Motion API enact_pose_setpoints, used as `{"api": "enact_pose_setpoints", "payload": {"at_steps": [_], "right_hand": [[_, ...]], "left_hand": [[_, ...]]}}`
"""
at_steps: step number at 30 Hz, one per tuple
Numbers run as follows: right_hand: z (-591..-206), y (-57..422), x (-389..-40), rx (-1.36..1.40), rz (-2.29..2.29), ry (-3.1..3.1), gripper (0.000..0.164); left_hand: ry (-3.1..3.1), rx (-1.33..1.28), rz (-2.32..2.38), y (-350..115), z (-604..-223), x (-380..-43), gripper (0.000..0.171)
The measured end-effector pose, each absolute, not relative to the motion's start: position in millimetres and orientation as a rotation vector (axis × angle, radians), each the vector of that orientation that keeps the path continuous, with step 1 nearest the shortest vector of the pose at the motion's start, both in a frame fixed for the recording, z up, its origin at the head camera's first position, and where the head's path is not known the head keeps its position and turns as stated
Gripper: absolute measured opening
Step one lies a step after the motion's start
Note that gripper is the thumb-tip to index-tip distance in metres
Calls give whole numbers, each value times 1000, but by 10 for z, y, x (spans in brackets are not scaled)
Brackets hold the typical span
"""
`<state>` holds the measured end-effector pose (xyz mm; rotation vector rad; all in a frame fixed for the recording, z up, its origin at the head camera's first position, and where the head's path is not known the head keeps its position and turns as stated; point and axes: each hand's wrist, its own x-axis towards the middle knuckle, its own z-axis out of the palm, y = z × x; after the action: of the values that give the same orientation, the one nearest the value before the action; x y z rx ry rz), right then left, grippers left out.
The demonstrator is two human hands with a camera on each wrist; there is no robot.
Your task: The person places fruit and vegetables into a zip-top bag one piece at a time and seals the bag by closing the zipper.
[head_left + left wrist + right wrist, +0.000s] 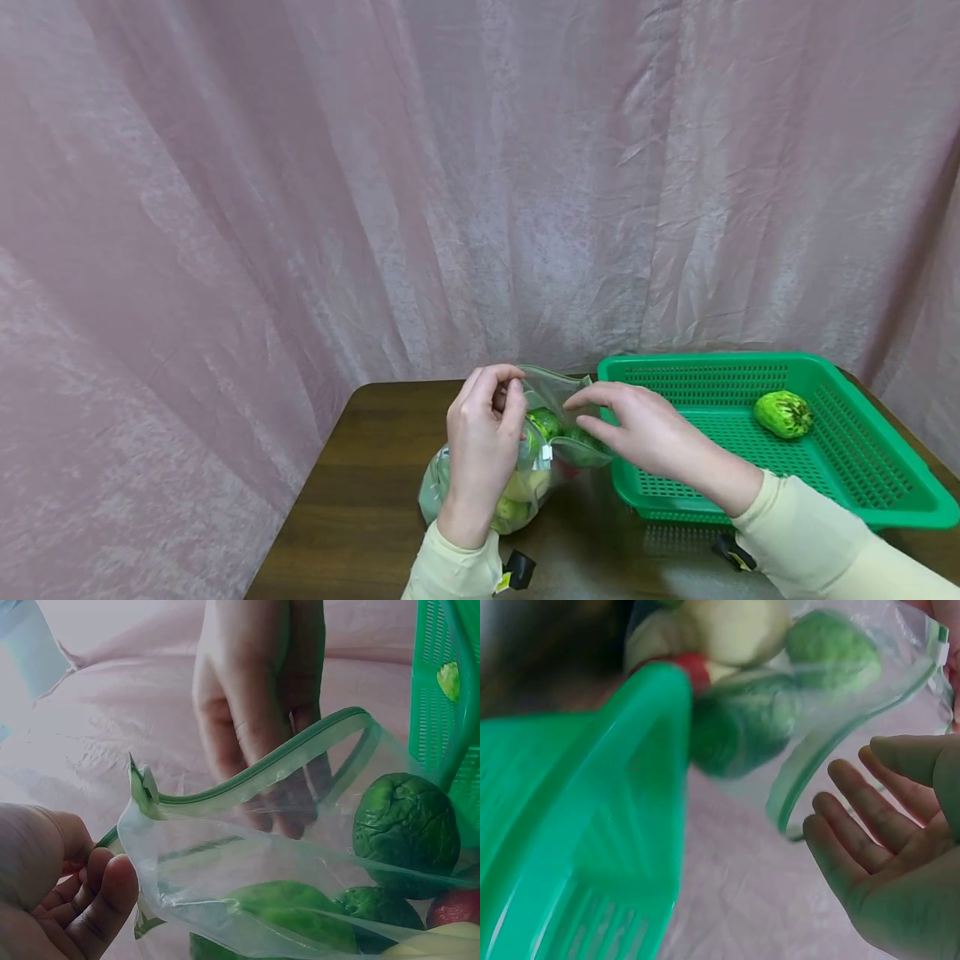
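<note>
A clear zip-top bag [433,493] with a green seal stands on the table, holding several green and pale vegetables or fruits and something red. My left hand [480,446] pinches the bag's rim near one end of the seal, as the left wrist view shows. At the bag's parted mouth is my right hand [645,423], fingers spread and relaxed, with nothing in its grasp. Its fingertips [289,821] reach just inside the mouth in the left wrist view. Dark green wrinkled produce [406,829] lies inside the bag near the mouth.
A green plastic basket [712,360] stands right of the bag, its near-left corner close to it. One light-green wrinkled vegetable [783,414] lies in it. The brown wooden table [345,483] ends at a pink curtain [480,208] behind.
</note>
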<state>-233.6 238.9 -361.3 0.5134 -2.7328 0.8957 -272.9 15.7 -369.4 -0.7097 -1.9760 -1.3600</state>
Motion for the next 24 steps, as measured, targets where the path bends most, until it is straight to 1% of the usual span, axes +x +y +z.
{"api": "enact_pose_setpoints", "payload": {"at_steps": [8, 16, 20, 24], "right_hand": [[-3671, 2763, -2237, 432, 707, -2697, 30], [-3751, 3150, -2197, 410, 498, -2705, 39], [-3804, 3323, -2206, 405, 394, -2698, 45], [-3837, 3506, -2230, 344, 314, -2738, 50]], "left_hand": [[-1957, -714, -1386, 158, -3704, -2740, 12], [-1968, -694, -1402, 141, -3666, -2695, 12], [-1974, -689, -1396, 129, -3656, -2682, 12], [-1976, -686, -1392, 133, -3669, -2679, 12]]}}
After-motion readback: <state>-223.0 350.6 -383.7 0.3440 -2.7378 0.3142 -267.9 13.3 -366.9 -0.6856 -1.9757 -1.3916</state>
